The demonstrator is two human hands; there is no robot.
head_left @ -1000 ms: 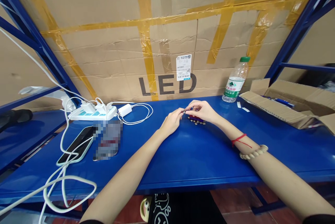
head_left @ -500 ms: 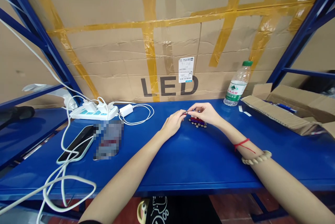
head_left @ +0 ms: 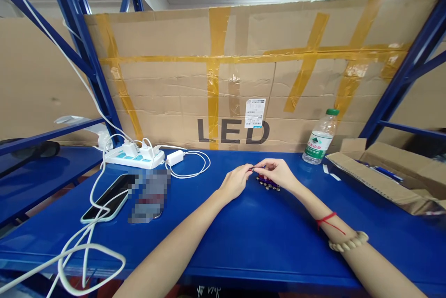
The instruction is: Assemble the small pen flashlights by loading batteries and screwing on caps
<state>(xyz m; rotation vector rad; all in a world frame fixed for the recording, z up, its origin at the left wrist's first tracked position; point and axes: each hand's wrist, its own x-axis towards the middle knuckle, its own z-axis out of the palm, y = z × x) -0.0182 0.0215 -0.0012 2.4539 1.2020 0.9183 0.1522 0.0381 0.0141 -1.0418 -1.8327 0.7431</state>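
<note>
My left hand (head_left: 236, 180) and my right hand (head_left: 278, 172) meet over the middle of the blue shelf top (head_left: 265, 223). Both pinch one small dark part (head_left: 251, 168) between their fingertips. Just under my right hand lies a little cluster of small dark and red parts (head_left: 267, 183) on the blue surface. A red string and a bead bracelet (head_left: 348, 242) circle my right wrist.
A taped cardboard sheet marked LED (head_left: 233, 131) stands behind. A water bottle (head_left: 321, 137) and an open cardboard box (head_left: 390, 172) sit at the right. On the left are a white power strip (head_left: 134, 158), a charger with cable (head_left: 176, 156), a phone (head_left: 104, 198) and loose white cables (head_left: 80, 251).
The view has tilted upward, so the shelf and my hands sit lower in the picture. My hands stay together, pinching the small part.
</note>
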